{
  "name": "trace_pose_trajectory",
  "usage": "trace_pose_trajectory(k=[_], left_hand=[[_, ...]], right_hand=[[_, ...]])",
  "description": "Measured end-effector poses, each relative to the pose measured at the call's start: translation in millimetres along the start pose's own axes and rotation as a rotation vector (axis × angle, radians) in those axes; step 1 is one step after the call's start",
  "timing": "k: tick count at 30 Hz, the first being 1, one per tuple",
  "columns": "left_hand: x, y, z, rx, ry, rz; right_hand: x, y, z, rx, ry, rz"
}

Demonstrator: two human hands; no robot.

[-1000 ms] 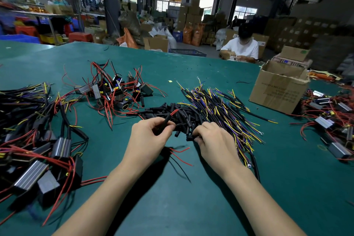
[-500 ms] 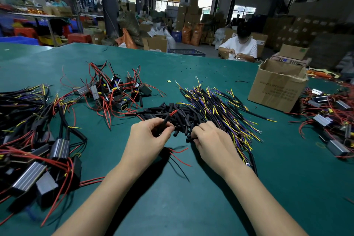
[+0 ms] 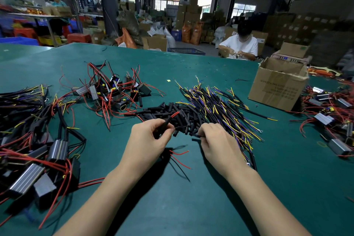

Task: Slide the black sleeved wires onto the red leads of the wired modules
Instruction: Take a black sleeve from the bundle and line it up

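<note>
The left hand [image 3: 147, 140] pinched a black sleeve [image 3: 166, 122] between thumb and fingertips, a red lead [image 3: 175, 114] poking out of the sleeve's far end; more red leads [image 3: 179, 156] trailed from under that hand onto the green table [image 3: 191, 207]. The right hand [image 3: 218, 142] lay with fingers curled at the near edge of the heap of loose black sleeves [image 3: 168, 113], pinching a short black piece [image 3: 196, 135] at its fingertips. Just right of that heap, touching it, lay the bundle of black sleeved wires [image 3: 216, 107] with yellow and purple ends. A cluster of wired modules [image 3: 113, 92] with red leads sat beyond the left hand, a larger pile of modules [image 3: 38, 159] at the table's left edge, and another pile [image 3: 329, 119] at the far right. An open cardboard box [image 3: 275, 88] stood on the table behind the wire bundle; what it held could not be made out. A person in a white shirt [image 3: 241, 44] sat at the table's far side.
</note>
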State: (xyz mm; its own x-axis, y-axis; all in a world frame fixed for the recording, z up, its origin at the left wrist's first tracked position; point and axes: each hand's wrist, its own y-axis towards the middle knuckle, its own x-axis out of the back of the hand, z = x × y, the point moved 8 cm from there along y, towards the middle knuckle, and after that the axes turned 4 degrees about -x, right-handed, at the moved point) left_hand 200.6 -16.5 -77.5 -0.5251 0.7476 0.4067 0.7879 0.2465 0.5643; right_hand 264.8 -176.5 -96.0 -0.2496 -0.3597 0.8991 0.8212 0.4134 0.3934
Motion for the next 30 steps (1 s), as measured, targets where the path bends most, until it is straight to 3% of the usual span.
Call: trace_pose_trajectory(k=[4, 7, 9, 30], left_hand=[[0.4, 1.1, 1.6, 0.013, -0.006, -0.003], [0.7, 1.9, 2.7, 0.021, -0.017, -0.002], [0.7, 1.9, 2.3, 0.02, -0.02, -0.001], [-1.8, 0.3, -0.9, 0.001, -0.068, 0.024]], right_hand=[[16.0, 2.7, -25.2, -0.273, 0.658, -0.186], [6.7, 2.4, -29.2, -0.425, 1.342, -0.137], [2.3, 1.6, -25.0, -0.451, 1.551, -0.099], [0.5, 1.6, -22.9, -0.43, 1.464, -0.101]])
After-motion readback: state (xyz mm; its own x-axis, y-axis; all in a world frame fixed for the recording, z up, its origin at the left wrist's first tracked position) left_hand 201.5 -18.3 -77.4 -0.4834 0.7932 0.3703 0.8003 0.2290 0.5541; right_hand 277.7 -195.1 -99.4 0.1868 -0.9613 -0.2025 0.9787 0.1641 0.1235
